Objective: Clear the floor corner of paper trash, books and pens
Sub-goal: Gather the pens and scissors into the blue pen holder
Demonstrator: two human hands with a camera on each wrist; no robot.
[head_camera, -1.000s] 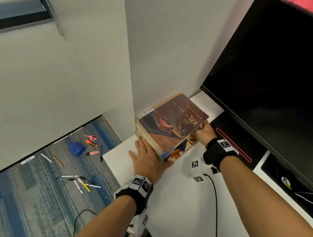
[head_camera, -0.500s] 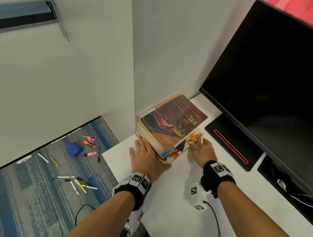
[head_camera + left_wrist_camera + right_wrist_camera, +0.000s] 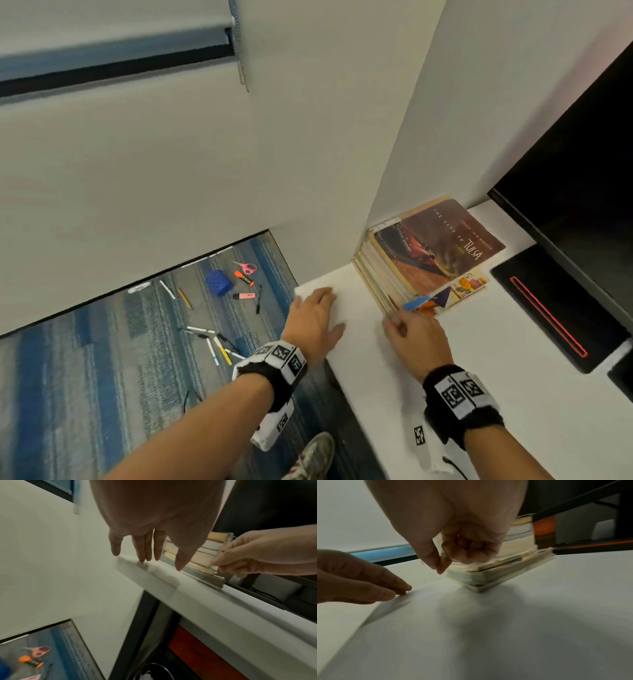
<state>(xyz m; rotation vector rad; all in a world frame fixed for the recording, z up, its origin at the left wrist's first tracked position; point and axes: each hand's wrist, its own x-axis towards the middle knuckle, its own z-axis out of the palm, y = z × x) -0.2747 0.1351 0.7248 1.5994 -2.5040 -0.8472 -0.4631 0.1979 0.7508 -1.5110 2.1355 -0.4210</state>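
On the white desk (image 3: 513, 394) the stack of books (image 3: 435, 253) sits in the wall corner; left hand (image 3: 317, 322) has slid off it, fingers straight, while right hand (image 3: 416, 337), curled, now pinches its near corner.

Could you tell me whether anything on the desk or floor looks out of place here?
The book stack on the desk sits askew, lower books fanning out unevenly. Pens and markers, scissors and highlighters lie scattered on the carpet.
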